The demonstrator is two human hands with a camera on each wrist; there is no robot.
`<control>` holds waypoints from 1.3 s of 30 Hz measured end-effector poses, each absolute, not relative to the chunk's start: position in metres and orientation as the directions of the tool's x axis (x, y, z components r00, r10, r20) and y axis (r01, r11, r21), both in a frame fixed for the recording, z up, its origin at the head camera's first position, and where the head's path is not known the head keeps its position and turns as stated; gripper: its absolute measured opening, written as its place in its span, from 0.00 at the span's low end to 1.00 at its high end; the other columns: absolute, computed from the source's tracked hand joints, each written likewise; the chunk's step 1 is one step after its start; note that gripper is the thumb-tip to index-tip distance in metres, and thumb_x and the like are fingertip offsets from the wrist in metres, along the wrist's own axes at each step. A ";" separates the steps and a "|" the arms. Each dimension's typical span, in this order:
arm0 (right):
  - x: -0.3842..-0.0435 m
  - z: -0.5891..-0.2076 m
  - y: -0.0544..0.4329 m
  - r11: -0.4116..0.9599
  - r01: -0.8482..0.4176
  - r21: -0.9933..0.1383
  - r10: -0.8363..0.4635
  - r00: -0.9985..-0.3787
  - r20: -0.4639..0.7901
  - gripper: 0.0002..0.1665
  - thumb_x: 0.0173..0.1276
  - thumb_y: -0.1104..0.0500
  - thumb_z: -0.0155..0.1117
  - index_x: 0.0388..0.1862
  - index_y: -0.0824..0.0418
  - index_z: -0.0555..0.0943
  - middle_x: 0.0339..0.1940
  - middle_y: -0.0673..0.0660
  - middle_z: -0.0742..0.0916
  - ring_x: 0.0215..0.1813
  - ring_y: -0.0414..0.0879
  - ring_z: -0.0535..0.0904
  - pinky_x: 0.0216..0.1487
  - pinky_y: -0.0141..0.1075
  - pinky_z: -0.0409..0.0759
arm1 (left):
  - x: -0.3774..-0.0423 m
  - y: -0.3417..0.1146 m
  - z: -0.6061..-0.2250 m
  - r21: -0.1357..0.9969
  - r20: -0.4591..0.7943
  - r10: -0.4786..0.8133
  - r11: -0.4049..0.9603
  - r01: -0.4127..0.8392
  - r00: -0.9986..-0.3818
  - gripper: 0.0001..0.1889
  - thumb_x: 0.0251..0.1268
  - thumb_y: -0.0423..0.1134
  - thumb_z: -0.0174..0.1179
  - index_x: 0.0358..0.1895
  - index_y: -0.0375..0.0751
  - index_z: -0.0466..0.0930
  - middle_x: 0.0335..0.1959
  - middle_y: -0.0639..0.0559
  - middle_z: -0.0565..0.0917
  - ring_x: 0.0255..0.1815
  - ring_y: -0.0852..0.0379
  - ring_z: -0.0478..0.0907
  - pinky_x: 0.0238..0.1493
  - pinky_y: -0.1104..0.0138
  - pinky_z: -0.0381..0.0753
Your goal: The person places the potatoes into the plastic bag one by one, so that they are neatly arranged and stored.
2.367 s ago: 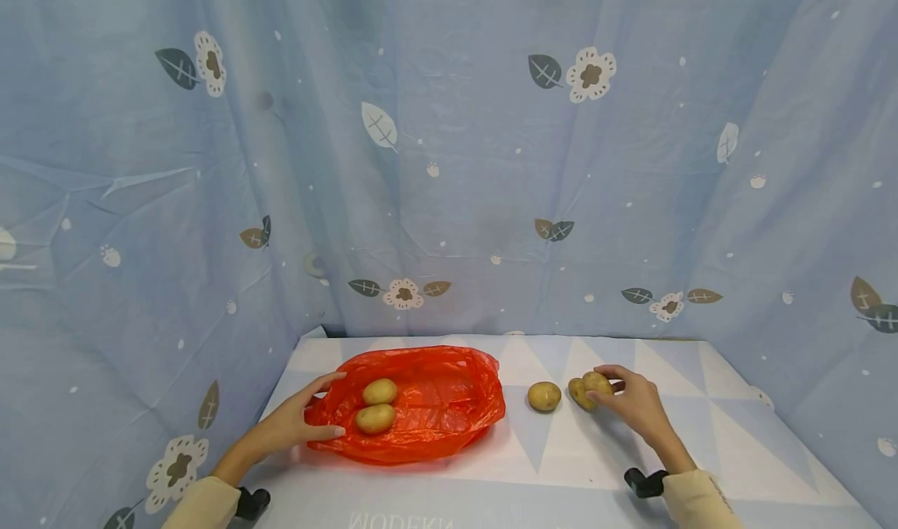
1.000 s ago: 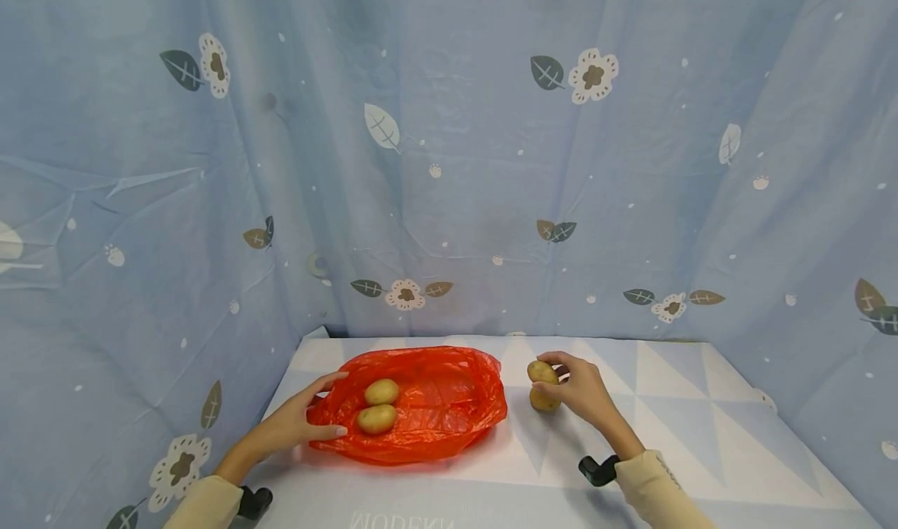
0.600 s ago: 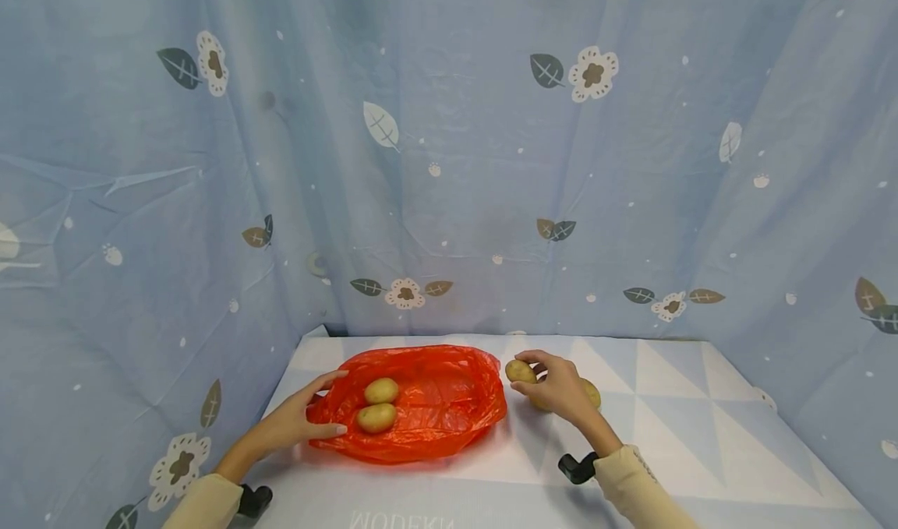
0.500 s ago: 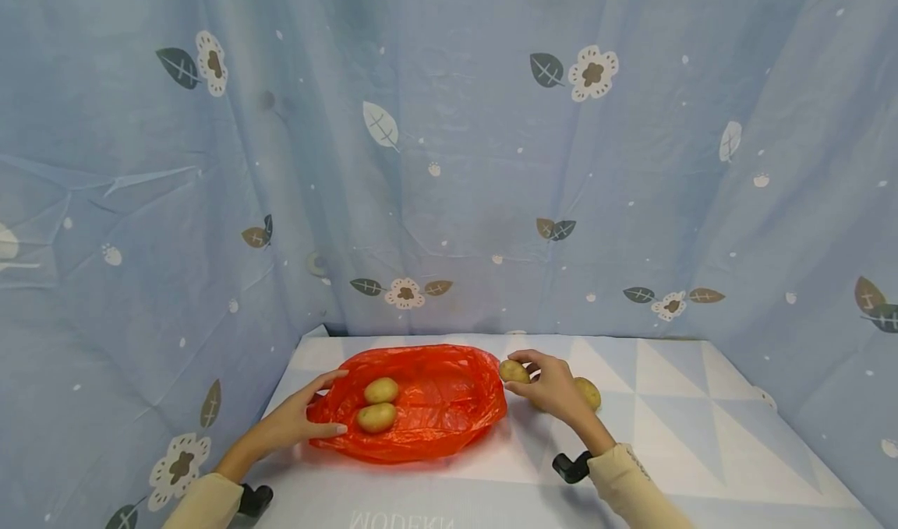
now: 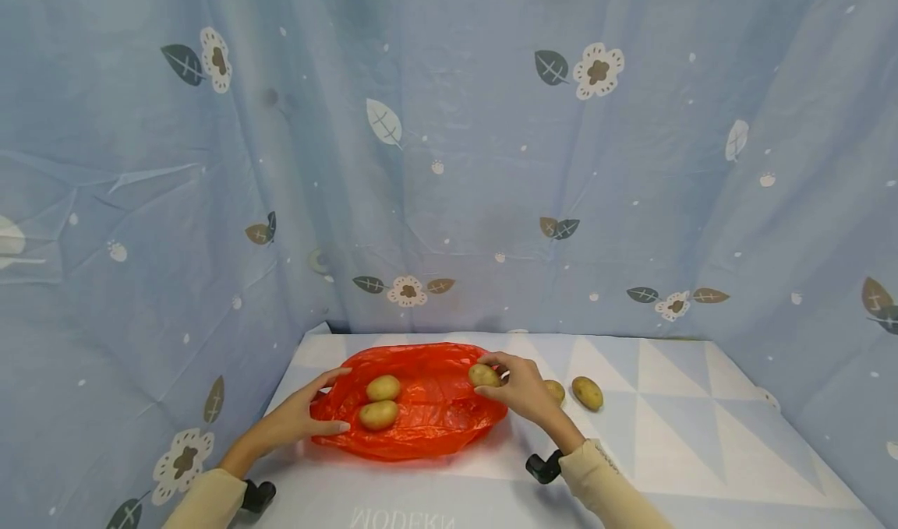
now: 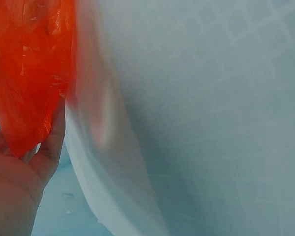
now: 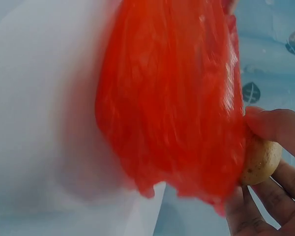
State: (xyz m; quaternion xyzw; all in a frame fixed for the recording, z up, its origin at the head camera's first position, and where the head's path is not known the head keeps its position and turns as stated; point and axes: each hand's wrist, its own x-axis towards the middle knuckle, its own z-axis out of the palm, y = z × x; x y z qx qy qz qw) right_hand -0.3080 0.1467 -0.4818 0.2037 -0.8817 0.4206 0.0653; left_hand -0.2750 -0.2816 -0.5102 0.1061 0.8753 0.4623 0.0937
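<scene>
A red plastic bag (image 5: 449, 428) lies spread open on the table, with two potatoes (image 5: 379, 415) inside its left half. My left hand (image 5: 291, 420) holds the bag's left end, thumb at the near side and fingers at the far side. In the left wrist view the bag (image 6: 32, 73) runs up from between thumb and fingers. My right hand (image 5: 522, 389) grips a third potato (image 5: 484, 375) over the bag's right end. The right wrist view shows this potato (image 7: 260, 160) between thumb and fingers, partly hidden behind the red film.
Right of the bag lie two more potatoes: one (image 5: 587, 393) in full view, the other (image 5: 555, 391) partly hidden by my right hand. The table (image 5: 673, 451) has a pale triangle-patterned cover. A blue patterned curtain (image 5: 477, 163) hangs behind and at both sides.
My right hand has picked up a potato from the right and carried it left, past another potato, to over the bag's right end. The left hand has stayed on the bag.
</scene>
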 end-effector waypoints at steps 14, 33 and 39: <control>-0.311 -0.488 0.102 0.534 -0.514 -0.671 -0.414 -0.851 0.323 0.25 0.58 0.55 0.83 0.54 0.56 0.86 0.46 0.47 0.88 0.42 0.41 0.80 0.45 0.35 0.81 | -0.278 -0.283 -0.514 0.826 -0.076 0.256 0.557 0.083 -0.964 0.48 0.54 0.51 0.79 0.78 0.61 0.61 0.70 0.44 0.70 0.64 0.41 0.70 0.59 0.47 0.80; -0.329 -0.504 0.050 0.565 -0.398 -0.723 -0.418 -0.893 0.166 0.23 0.57 0.58 0.83 0.51 0.54 0.87 0.45 0.46 0.87 0.49 0.48 0.74 0.51 0.41 0.78 | -0.276 -0.283 -0.511 0.855 -0.081 0.287 0.513 0.081 -0.954 0.48 0.57 0.47 0.78 0.79 0.58 0.60 0.72 0.43 0.69 0.63 0.43 0.72 0.58 0.49 0.81; -0.333 -0.509 0.039 0.561 -0.379 -0.736 -0.410 -0.900 0.151 0.22 0.56 0.58 0.84 0.50 0.54 0.87 0.43 0.45 0.87 0.47 0.46 0.76 0.49 0.39 0.80 | -0.276 -0.283 -0.514 0.860 -0.076 0.294 0.504 0.087 -0.953 0.48 0.57 0.46 0.78 0.79 0.57 0.60 0.72 0.42 0.69 0.63 0.44 0.72 0.57 0.48 0.81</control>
